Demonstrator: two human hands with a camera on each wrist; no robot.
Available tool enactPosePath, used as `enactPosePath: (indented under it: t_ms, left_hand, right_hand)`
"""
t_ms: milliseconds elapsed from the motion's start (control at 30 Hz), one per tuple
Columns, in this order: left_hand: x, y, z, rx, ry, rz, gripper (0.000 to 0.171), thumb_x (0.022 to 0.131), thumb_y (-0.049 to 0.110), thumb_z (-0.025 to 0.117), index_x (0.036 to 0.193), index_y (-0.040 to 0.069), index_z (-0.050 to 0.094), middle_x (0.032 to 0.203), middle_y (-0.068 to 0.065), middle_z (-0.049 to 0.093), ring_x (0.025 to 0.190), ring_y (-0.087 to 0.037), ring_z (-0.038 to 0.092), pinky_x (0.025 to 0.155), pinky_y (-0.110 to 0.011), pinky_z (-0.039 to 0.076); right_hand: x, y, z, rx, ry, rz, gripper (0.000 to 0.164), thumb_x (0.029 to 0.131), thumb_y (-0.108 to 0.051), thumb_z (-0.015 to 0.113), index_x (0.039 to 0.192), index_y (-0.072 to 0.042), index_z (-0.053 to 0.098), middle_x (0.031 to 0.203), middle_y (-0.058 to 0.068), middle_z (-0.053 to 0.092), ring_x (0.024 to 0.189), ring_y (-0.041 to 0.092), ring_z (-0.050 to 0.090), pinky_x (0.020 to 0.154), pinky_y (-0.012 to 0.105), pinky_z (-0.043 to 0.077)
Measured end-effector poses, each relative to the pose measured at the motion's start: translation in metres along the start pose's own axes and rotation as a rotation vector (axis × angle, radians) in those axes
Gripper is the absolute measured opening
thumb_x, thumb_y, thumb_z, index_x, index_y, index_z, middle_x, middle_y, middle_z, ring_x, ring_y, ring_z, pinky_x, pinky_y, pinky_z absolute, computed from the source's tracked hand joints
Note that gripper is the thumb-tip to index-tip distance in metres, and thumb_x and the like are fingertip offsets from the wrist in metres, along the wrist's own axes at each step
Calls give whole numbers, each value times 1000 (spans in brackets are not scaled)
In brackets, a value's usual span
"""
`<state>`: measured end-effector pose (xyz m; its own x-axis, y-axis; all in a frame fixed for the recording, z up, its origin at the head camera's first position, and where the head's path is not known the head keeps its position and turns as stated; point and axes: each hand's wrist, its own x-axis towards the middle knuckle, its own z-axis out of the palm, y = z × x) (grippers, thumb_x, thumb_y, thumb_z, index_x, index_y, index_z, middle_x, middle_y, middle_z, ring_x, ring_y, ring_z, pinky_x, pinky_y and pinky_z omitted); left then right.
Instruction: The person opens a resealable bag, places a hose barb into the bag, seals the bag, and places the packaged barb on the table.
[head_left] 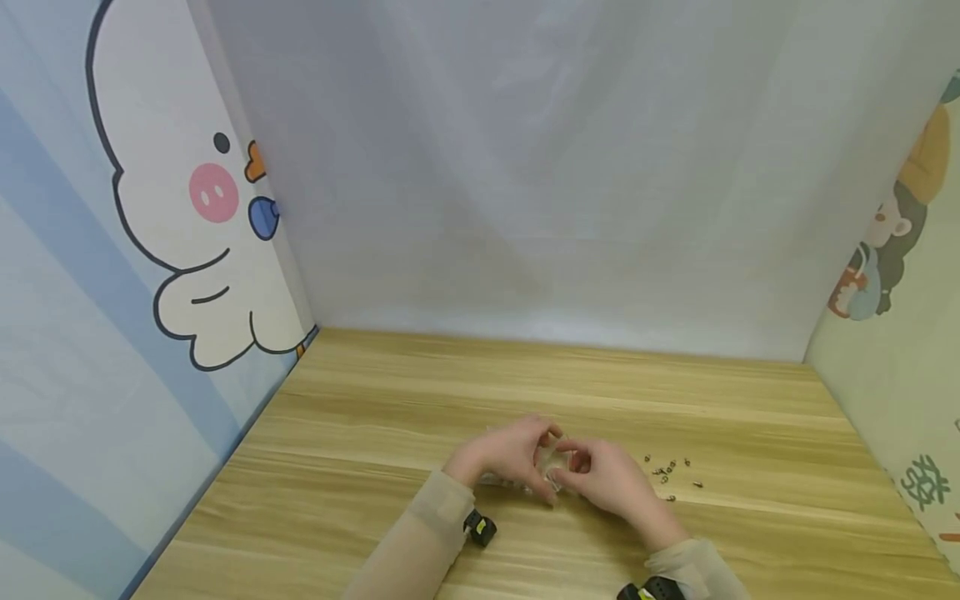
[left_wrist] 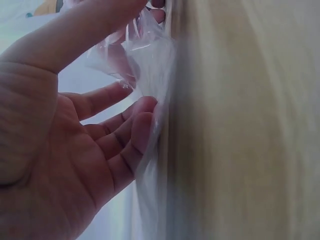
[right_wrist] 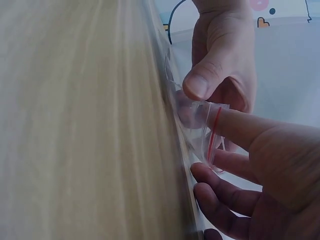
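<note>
A small clear zip bag (head_left: pixel 553 458) with a red line along its mouth is between my two hands, low over the table. My left hand (head_left: pixel 517 451) holds it from the left, thumb on one side and fingers on the other. In the right wrist view the left thumb (right_wrist: pixel 202 82) lies against the plastic. My right hand (head_left: pixel 611 479) holds the bag's mouth, with the thumb and a finger at the red-lined zip strip (right_wrist: pixel 214 132). Part of one digit shows through the plastic. The bag's inside is partly hidden by my hands.
Several small dark metal pieces (head_left: pixel 664 473) lie scattered on the wooden table (head_left: pixel 450 375), right of my right hand. More clear plastic (head_left: pixel 497 480) lies under my left hand. A pale curtain (head_left: pixel 525 208) stands behind the table, with printed sheets at both sides.
</note>
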<state>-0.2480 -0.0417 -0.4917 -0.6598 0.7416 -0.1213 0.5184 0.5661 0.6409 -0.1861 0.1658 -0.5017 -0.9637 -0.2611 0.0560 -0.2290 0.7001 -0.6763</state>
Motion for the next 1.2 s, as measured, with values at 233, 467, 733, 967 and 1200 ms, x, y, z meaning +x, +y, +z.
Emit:
enactPosePath:
  t_ms: [233,467,733,967,1200]
  left_hand:
    - [2,-3,2,-26,16,8,78,71,26,103,133,10,58,120,0,59,101,-7,57,86,-22,52]
    - [2,-3,2,-29,8,21,95,71,20,102,152,13,53,122,3,61,103,-5,58,86,-22,53]
    - [0,0,3,71,28,14,80,71,25,102,141,16,64,125,3,54,95,-6,56,78,-22,53]
    - [0,-2,2,17,46,42,67,74,21,101,132,13,68,137,0,55,111,-7,56,88,-20,51]
    - [0,-6,1,-4,31,75,62,75,16,99,128,12,67,129,3,59,88,-5,59,74,-20,54]
  right_hand:
    - [-1,-1,-5,60,-35,-9,38,90,-29,86,123,-12,78,82,-9,66,72,9,59,64,28,50]
    - [-1,0,-5,55,-50,-34,45,87,-24,88,129,-11,76,83,-9,67,71,9,60,64,28,50]
    - [-2,-1,-4,10,-49,-15,53,87,-30,89,133,-10,75,81,-10,64,69,8,58,61,27,49]
    - [-3,1,-7,24,-67,1,46,88,-30,88,129,-11,77,87,-8,67,77,10,62,67,30,52]
    - [-5,3,-18,84,-117,-3,38,93,-26,83,127,-11,77,94,-4,72,89,15,68,77,37,58]
